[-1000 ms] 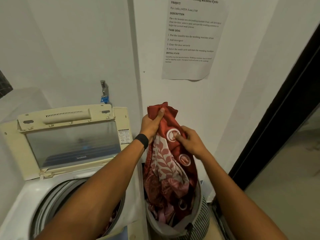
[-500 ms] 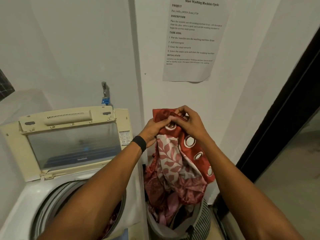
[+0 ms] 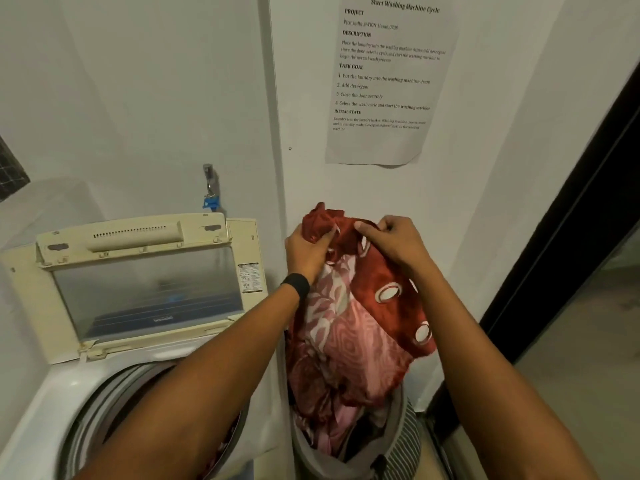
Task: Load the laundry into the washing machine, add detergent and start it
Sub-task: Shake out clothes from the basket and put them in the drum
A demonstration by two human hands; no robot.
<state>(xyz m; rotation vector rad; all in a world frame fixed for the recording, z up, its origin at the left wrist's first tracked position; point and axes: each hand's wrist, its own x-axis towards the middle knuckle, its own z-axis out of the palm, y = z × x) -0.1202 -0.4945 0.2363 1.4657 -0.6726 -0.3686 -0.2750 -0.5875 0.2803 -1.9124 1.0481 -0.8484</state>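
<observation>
Red cloth (image 3: 377,282) gripped by both raised hands.

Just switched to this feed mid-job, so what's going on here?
A person grips a red patterned cloth with the left hand and the right hand, lifted over the laundry basket; its lower end hangs into the basket. The washing machine stands to the left with its lid up, and some fabric shows in the drum. Loading is only partly done.

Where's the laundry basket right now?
In the head view, the laundry basket sits bottom centre, just right of the washing machine, beneath the hanging red cloth.
</observation>
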